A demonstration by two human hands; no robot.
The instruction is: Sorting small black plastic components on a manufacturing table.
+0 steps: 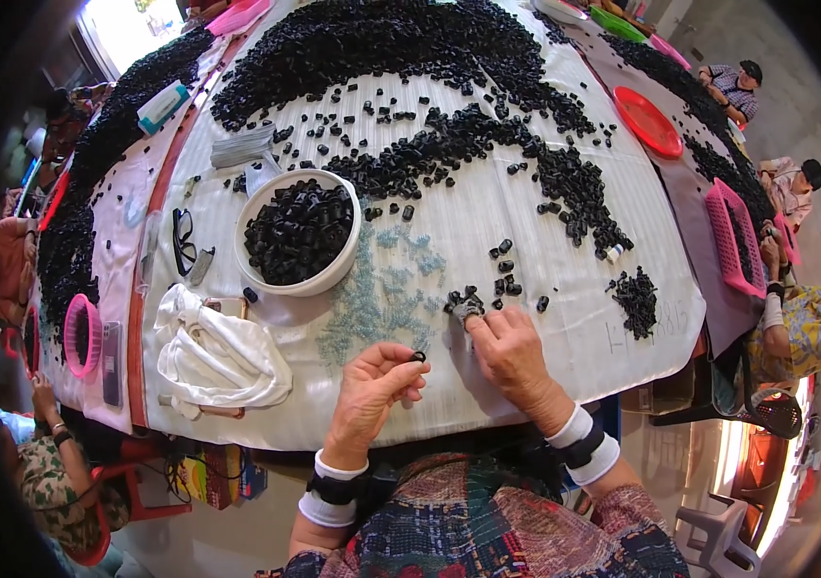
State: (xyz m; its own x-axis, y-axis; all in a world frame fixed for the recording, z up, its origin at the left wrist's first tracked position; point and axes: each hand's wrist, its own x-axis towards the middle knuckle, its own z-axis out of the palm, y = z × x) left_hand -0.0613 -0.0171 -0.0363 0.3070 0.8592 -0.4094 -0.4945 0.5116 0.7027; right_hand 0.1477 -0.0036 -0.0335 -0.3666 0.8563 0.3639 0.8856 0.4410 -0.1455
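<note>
My left hand (372,385) pinches a small black ring-shaped plastic part (418,356) between thumb and fingertips, just above the table's near edge. To its right, my right hand (512,356) is closed, its fingers curled down at the tabletop. Grey material (468,309) covers or sits at one fingertip, beside a few loose black plastic pieces (457,297). What those fingers grip is hidden. Clear bluish small springs (386,289) lie scattered just beyond my left hand. Several black cylindrical pieces (507,286) lie beyond my right hand.
A white bucket (349,255) full of black parts stands left of the springs. A white cloth (223,356) and glasses (182,241) lie further left. Big black heaps (382,48) spread across the far side, with a small pile (636,301) at right. People sit at neighbouring tables.
</note>
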